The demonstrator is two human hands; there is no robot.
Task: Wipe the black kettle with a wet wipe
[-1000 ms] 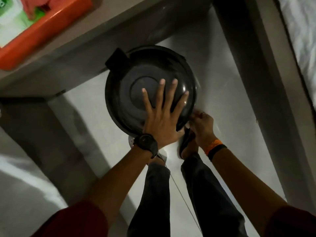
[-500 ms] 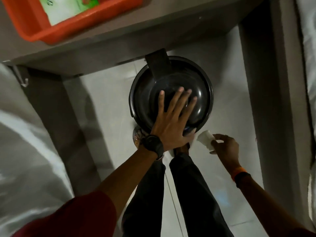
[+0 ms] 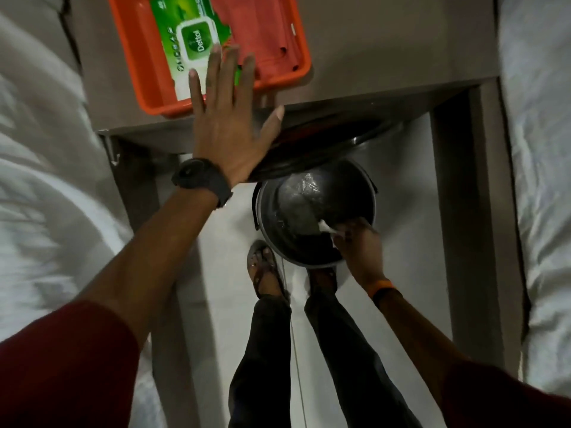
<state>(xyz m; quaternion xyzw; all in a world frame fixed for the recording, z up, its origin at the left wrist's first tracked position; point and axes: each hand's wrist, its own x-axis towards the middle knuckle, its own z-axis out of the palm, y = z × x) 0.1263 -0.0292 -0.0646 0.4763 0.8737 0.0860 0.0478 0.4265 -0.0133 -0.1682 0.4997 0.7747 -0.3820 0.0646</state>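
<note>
The black kettle (image 3: 336, 193) stands on the pale floor under the table's front edge. It is round and its inside is shiny and wet-looking. Its lid (image 3: 327, 143) is swung up and back against the table edge. My left hand (image 3: 228, 134) lies flat on the lid's left end with fingers spread, reaching over the orange tray. My right hand (image 3: 358, 248) is at the kettle's near right rim, pinching a small white wet wipe (image 3: 327, 227) against the inner wall. The lower rim is partly hidden by that hand.
An orange tray (image 3: 148, 97) on the grey table (image 3: 386, 41) holds a green Dettol wipes pack (image 3: 191, 41). White bedding lies at the left (image 3: 40, 149) and right (image 3: 537, 118). Table legs flank the kettle. My sandalled feet (image 3: 265, 270) stand just before it.
The lid was shut under my left palm; now it is swung up and my left hand has risen with it. My right hand brought the wipe from beside the kettle into its rim.
</note>
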